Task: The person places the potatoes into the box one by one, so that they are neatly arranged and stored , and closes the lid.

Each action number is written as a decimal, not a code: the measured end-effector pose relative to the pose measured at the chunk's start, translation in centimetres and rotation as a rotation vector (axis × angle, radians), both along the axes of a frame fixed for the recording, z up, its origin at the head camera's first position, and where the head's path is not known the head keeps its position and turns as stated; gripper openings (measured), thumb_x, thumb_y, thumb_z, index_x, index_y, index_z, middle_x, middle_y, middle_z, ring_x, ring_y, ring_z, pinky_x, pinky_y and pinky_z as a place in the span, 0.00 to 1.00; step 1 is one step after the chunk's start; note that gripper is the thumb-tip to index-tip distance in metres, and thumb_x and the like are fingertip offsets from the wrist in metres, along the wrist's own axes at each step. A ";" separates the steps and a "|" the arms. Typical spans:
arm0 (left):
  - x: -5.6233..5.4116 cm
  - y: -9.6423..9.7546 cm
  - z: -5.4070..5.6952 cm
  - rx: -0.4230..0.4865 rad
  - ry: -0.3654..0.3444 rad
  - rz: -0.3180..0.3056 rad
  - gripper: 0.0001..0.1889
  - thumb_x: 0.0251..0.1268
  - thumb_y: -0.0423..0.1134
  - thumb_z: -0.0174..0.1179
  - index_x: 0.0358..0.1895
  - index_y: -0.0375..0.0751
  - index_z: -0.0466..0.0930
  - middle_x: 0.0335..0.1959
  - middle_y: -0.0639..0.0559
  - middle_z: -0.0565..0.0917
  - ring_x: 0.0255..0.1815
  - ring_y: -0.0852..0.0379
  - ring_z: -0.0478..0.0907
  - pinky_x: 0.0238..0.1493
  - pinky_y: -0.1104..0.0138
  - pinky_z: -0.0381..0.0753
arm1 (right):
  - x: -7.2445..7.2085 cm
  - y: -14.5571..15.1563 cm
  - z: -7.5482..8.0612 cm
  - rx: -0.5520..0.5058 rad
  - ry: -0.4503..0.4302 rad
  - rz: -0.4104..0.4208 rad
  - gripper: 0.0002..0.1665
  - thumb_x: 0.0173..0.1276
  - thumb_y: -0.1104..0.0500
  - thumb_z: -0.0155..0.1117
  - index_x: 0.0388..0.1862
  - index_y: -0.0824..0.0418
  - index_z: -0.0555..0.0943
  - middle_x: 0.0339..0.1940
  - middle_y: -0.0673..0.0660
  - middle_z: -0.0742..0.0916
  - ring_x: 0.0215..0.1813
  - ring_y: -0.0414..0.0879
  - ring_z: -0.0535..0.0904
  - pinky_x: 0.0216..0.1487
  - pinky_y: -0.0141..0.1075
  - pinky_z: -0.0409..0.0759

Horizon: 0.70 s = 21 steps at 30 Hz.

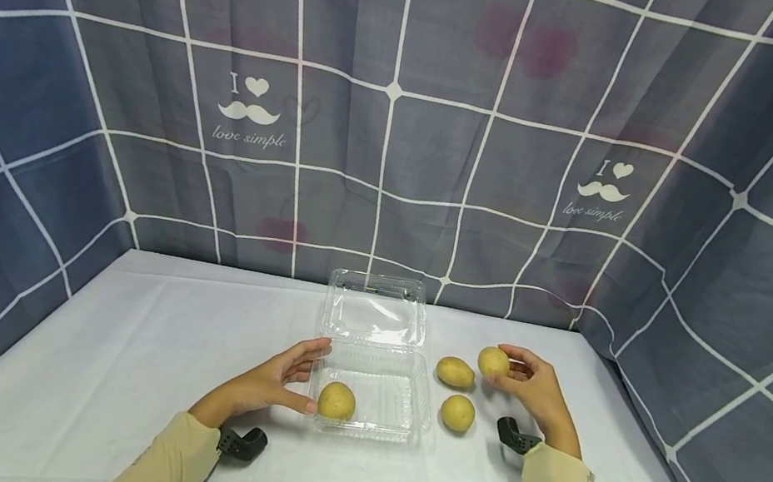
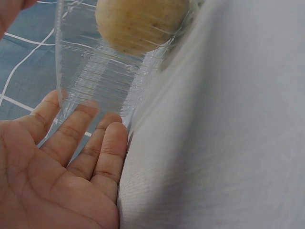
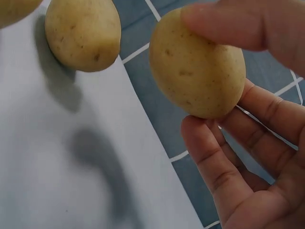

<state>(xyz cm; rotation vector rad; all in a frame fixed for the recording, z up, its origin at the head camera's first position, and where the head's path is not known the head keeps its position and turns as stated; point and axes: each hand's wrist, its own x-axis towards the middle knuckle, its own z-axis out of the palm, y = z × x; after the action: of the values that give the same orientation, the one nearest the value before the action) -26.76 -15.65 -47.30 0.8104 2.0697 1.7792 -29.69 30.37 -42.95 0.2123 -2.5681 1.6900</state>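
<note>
My right hand pinches a potato between thumb and fingertips. In the right wrist view the held potato shows small brown specks, and a second potato lies on the cloth beyond it. My left hand is spread along the left side of a clear plastic clamshell box, its fingers loosely extended. Its fingertips are right at the ribbed wall in the left wrist view. One potato sits inside the box at the front left corner. The hinged lid stands raised at the back.
Two loose potatoes lie right of the box: an oblong one and, closer to me, a rounder one. Everything stands on a white cloth-covered table. A grey checked curtain rises behind and on both sides.
</note>
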 end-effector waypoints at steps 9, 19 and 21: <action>0.0 -0.1 -0.1 0.020 -0.006 -0.001 0.58 0.60 0.33 0.80 0.86 0.28 0.47 0.85 0.24 0.53 0.84 0.24 0.53 0.74 0.74 0.68 | -0.2 -0.9 0.2 -0.034 0.021 0.066 0.37 0.66 0.69 0.76 0.72 0.77 0.75 0.66 0.73 0.83 0.50 0.41 0.84 0.50 0.29 0.85; -0.1 0.0 -0.2 0.003 -0.007 0.001 0.58 0.60 0.35 0.80 0.86 0.28 0.47 0.86 0.25 0.53 0.84 0.25 0.53 0.75 0.71 0.68 | -0.2 -1.9 0.9 -0.019 0.041 0.137 0.35 0.66 0.68 0.76 0.70 0.77 0.76 0.66 0.74 0.82 0.51 0.44 0.84 0.51 0.29 0.85; -0.1 0.0 -0.2 0.000 -0.008 0.000 0.58 0.61 0.35 0.80 0.86 0.29 0.47 0.86 0.25 0.53 0.84 0.25 0.53 0.76 0.68 0.69 | -0.2 -2.1 1.1 -0.021 0.048 0.146 0.35 0.66 0.68 0.76 0.70 0.77 0.77 0.65 0.73 0.83 0.51 0.44 0.84 0.51 0.29 0.85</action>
<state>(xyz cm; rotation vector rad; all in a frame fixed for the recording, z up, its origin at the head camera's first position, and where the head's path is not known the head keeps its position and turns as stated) -26.88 -15.67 -47.46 0.8021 2.0650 1.7797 -29.89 28.25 -41.89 0.4444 -2.5561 1.7337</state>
